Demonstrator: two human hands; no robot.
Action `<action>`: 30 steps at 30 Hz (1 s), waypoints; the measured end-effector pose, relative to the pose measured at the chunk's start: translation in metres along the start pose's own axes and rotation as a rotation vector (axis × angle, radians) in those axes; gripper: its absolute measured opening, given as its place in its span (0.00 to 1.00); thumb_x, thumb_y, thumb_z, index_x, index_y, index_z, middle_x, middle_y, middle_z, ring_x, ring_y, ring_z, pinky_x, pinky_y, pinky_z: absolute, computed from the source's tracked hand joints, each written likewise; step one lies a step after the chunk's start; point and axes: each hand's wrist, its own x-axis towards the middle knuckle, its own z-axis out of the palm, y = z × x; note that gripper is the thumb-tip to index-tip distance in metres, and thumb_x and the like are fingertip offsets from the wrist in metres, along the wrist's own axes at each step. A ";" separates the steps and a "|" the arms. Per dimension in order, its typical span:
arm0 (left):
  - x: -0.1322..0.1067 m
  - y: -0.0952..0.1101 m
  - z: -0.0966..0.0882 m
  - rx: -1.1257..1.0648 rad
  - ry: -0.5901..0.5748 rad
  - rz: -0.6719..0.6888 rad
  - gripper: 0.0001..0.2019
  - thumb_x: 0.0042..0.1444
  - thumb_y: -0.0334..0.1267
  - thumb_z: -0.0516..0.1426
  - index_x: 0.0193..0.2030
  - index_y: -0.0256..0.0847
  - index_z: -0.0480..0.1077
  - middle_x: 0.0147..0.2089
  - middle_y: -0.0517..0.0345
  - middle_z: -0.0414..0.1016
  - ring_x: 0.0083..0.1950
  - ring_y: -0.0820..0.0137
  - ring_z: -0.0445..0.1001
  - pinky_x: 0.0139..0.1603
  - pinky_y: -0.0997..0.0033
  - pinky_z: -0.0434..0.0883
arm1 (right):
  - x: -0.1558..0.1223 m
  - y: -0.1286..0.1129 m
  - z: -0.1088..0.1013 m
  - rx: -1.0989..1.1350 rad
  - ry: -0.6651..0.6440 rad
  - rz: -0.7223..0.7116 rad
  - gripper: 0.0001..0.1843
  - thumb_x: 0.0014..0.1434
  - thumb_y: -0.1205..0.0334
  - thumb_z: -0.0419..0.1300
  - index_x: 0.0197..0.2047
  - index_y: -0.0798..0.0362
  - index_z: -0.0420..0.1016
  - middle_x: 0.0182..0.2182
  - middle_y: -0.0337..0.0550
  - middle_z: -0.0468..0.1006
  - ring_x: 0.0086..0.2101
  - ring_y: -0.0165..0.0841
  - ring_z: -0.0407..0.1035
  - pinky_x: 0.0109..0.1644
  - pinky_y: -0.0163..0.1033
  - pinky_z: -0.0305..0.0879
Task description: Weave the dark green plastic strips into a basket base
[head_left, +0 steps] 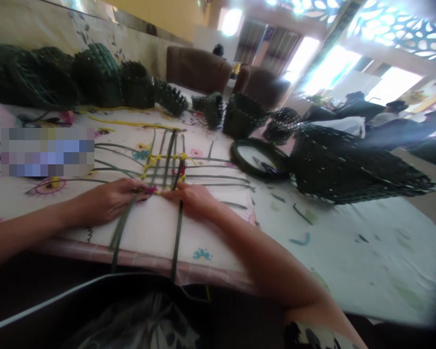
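Observation:
A flat weave of dark green strips [167,167] bound with a yellow cord [156,160] lies on the flowered tablecloth [148,228] in front of me. My left hand [111,198] rests on the weave's near edge, its fingers pinched together at the yellow cord. My right hand [192,198] meets it from the right, fingers closed on the same near edge of the strips. Two long green strips [177,240] hang over the table's front edge.
A row of finished dark green woven baskets [94,77] lines the far side. A green ring [257,159] and a large tipped basket [349,169] lie to the right. Brown armchairs [198,68] and seated people [392,114] are behind. Strip scraps [300,213] litter the cloth.

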 end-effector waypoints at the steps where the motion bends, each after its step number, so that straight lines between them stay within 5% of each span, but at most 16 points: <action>1: 0.000 0.000 -0.004 -0.022 -0.032 0.007 0.22 0.72 0.36 0.50 0.67 0.48 0.76 0.71 0.52 0.74 0.70 0.57 0.73 0.75 0.59 0.68 | 0.000 0.000 0.000 0.000 -0.001 0.002 0.36 0.70 0.73 0.52 0.75 0.33 0.70 0.46 0.44 0.77 0.37 0.33 0.69 0.37 0.39 0.51; 6: -0.005 0.000 -0.016 -0.041 -0.035 -0.119 0.19 0.66 0.37 0.57 0.62 0.37 0.72 0.66 0.43 0.75 0.67 0.56 0.72 0.73 0.57 0.69 | 0.000 -0.001 -0.003 0.003 -0.026 0.001 0.36 0.71 0.73 0.52 0.75 0.34 0.70 0.45 0.44 0.77 0.37 0.33 0.68 0.36 0.39 0.50; 14: -0.019 -0.007 -0.011 -0.031 -0.059 -0.140 0.21 0.69 0.43 0.59 0.66 0.39 0.72 0.68 0.44 0.75 0.67 0.54 0.73 0.73 0.55 0.70 | 0.000 0.001 0.001 0.005 -0.006 0.004 0.35 0.73 0.72 0.51 0.75 0.33 0.70 0.45 0.44 0.76 0.33 0.31 0.63 0.36 0.40 0.47; 20: -0.019 -0.006 0.000 0.091 0.066 -0.108 0.17 0.74 0.41 0.54 0.60 0.41 0.79 0.65 0.49 0.80 0.65 0.55 0.77 0.73 0.54 0.71 | 0.000 0.002 0.003 0.032 0.004 0.000 0.37 0.70 0.74 0.52 0.75 0.33 0.71 0.46 0.44 0.77 0.34 0.31 0.63 0.36 0.40 0.47; 25: -0.007 -0.002 0.000 0.043 0.164 -0.117 0.16 0.74 0.42 0.52 0.50 0.42 0.81 0.54 0.52 0.84 0.53 0.61 0.81 0.60 0.62 0.76 | -0.001 0.000 0.000 0.024 -0.009 0.011 0.39 0.70 0.75 0.51 0.76 0.31 0.68 0.45 0.43 0.76 0.32 0.31 0.61 0.35 0.40 0.45; 30: 0.017 0.005 -0.012 -0.003 0.121 -0.357 0.20 0.71 0.50 0.52 0.37 0.41 0.78 0.40 0.55 0.81 0.43 0.63 0.78 0.48 0.66 0.72 | -0.001 0.001 0.000 0.032 -0.014 0.009 0.38 0.71 0.73 0.52 0.76 0.30 0.68 0.45 0.42 0.75 0.33 0.30 0.62 0.35 0.39 0.46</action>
